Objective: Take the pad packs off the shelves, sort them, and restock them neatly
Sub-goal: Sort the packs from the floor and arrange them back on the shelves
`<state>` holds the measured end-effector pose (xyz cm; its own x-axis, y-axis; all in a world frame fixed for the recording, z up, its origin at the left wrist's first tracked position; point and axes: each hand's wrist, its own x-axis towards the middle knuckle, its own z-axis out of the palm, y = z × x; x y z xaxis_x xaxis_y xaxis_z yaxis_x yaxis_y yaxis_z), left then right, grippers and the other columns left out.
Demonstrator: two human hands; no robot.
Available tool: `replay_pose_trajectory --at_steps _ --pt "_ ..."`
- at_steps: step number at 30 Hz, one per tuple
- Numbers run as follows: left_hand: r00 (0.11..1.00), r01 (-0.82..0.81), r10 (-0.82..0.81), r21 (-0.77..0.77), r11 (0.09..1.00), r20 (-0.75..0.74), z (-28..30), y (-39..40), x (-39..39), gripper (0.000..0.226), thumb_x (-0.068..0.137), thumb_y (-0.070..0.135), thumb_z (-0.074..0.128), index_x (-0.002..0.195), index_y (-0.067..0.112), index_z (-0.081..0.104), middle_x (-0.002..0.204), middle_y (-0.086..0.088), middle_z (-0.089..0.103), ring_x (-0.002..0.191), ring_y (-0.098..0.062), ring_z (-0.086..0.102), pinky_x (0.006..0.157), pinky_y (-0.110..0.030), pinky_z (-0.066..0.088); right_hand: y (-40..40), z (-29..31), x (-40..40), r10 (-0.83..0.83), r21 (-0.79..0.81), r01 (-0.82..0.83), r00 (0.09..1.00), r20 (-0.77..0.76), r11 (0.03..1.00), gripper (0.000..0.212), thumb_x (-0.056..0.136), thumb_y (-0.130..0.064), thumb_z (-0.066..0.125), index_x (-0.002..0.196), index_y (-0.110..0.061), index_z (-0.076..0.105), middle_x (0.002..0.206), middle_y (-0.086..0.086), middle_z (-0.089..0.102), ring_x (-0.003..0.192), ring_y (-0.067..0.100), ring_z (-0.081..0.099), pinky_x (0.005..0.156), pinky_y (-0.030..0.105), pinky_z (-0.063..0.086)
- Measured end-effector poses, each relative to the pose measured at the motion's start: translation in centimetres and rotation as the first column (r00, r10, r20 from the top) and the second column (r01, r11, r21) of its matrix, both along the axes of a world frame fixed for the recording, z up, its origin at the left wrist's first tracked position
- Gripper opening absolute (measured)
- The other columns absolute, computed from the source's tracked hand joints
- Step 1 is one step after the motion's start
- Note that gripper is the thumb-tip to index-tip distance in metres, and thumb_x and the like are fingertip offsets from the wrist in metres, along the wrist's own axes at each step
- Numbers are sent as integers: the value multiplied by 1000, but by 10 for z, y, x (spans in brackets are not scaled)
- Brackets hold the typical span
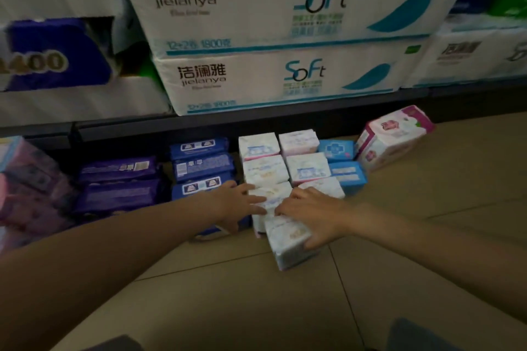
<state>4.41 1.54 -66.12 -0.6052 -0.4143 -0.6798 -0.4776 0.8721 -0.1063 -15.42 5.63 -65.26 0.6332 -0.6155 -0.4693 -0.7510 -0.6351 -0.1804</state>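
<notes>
Right hand curled around nearest white pad pack at row's front edge; left hand flat, fingers straight (touching neighbouring white pack); bare floor tiles rightward

White pad packs, dark blue packs, purple packs, light blue packs, beige floor tiles

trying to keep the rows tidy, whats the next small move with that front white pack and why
Probably slide the front white pack back with the right hand until it meets the white row. It sits askew, jutting onto the floor tiles, while the left hand rests on the pack behind.
</notes>
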Motion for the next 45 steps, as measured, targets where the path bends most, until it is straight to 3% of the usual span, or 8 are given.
replay_pose_trajectory --at_steps 3,8,12,16,24,28,33,45 --pt "999 -37 37 -16 999 -39 4 -5 -1 64 95 24 47 148 33 13 158 6 1 145 -23 -1 114 -45 13 7 -20 15 142 -231 -151 988 -54 961 77 77 -47 67 139 -16 32 134 7 39 122 25 33 106 41 19" --pt "980 -184 177 -89 979 -88 15 -13 12 58 96 21 41 149 19 17 158 -2 8 142 -24 9 111 -41 20 19 -39 20 41 -253 -72 991 -123 965 94 45 -64 79 122 -15 55 112 10 56 102 28 57 90 45 46" --pt "983 -175 164 -136 975 -84 29 -22 35 55 95 25 44 146 20 25 157 -2 13 141 -24 16 109 -40 22 12 -23 22 6 -212 -15 999 -40 977 78 77 -57 63 139 -19 33 140 9 28 131 28 23 110 44 13" --pt "933 -287 181 -341 895 -310 84 -64 61 49 92 24 44 139 22 36 151 0 26 135 -22 29 106 -35 25 -30 41 37 -61 -344 112 986 155 932 57 85 -50 54 133 -20 42 138 6 30 129 22 19 110 41 17" --pt "456 -562 -298 -531 634 -838 295 -137 125 24 74 5 64 98 8 65 97 -10 61 85 -30 60 72 -39 47 -141 254 107 74 -817 443 862 501 369 38 74 -23 66 109 -9 58 114 15 53 110 25 40 86 43 47" --pt "402 -600 -439 -594 536 -803 380 -149 142 31 79 21 39 95 9 63 95 -9 59 84 -30 57 72 -38 44 -166 342 134 134 -792 556 791 597 252 39 76 -19 61 113 -7 57 118 15 49 113 29 42 89 44 42" --pt "373 -658 -437 -566 497 -818 440 -180 128 24 84 8 55 107 11 61 109 -5 55 97 -26 52 80 -38 37 -194 400 120 104 -813 559 810 578 165 42 77 -17 67 117 -10 56 124 14 46 117 32 42 90 43 40" --pt "427 -735 -301 -521 435 -853 512 -276 18 34 91 23 48 125 23 46 127 4 43 116 -16 41 97 -32 31 -343 532 0 -118 -832 490 871 476 259 73 90 -34 57 148 -14 16 157 5 8 143 22 10 113 39 18"
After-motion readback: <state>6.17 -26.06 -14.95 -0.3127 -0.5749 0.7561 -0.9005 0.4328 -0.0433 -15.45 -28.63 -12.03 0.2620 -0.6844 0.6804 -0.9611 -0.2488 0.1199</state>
